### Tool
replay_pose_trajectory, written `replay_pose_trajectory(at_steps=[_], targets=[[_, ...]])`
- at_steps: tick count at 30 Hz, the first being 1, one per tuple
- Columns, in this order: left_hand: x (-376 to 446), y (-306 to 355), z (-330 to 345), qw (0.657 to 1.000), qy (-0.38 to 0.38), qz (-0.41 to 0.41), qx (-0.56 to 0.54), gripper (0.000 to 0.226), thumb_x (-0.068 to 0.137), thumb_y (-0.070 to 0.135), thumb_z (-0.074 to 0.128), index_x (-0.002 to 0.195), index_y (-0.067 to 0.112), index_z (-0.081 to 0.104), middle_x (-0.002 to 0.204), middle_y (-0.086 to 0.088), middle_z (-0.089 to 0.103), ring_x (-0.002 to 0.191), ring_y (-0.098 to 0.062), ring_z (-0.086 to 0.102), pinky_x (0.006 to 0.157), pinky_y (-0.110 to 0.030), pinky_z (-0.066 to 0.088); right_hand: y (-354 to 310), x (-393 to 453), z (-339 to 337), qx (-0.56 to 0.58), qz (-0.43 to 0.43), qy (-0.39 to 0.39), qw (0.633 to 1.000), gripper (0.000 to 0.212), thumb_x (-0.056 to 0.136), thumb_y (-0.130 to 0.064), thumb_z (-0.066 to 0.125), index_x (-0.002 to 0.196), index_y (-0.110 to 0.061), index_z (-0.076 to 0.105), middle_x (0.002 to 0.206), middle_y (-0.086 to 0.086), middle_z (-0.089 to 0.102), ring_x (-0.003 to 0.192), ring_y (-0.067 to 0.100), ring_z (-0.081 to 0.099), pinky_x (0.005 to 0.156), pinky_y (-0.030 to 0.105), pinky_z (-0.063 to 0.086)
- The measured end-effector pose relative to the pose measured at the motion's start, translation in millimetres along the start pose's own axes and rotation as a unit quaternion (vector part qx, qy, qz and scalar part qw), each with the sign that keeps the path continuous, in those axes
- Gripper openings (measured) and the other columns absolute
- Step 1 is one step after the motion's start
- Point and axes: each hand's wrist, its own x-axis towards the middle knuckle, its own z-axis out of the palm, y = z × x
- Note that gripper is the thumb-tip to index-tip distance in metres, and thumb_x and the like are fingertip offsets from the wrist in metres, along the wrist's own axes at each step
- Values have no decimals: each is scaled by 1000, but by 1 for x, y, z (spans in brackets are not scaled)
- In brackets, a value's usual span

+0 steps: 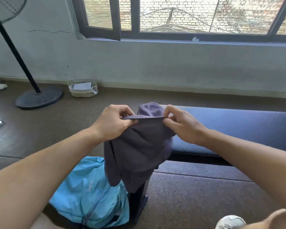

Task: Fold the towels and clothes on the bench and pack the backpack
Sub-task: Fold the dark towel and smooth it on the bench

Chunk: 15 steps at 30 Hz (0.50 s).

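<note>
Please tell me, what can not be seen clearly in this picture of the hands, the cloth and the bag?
- Head view: cloth hangs bunched, so its kind is unclear.
- Bag: cloth and left arm cover part; its opening is hidden.
- Bench: right edge cuts it off.
- Left hand, right hand: fingertips hidden in the hem.
- Bag logo: too small.
</note>
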Motion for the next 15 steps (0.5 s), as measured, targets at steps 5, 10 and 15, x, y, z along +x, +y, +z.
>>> replay_pose_trajectory(at_steps=[5,10,15], targets=[[1,-34,-14,997,-16,-57,53,22,88,6,69,81,25,76,72,10,74,62,-7,63,63,-23,47,-3,-3,-18,93,59,-47,993,26,87,-32,77,86,-10,63,57,-2,59,44,10,44,41,17,34],[-1,-42,-18,988,-13,-74,131,27,85,0,62,85,23,78,79,7,75,71,-3,66,63,-14,45,20,-7,-42,15,111,-69,991,32,77,-41,84,64,-19,65,54,-7,46,49,10,39,46,23,33],[1,-53,-14,983,-54,-140,109,6,89,23,75,84,20,76,83,3,75,81,-15,67,71,-28,48,42,-8,-56,24,157,36,987,36,75,-41,86,65,-14,64,50,-11,51,46,6,42,43,16,32]])
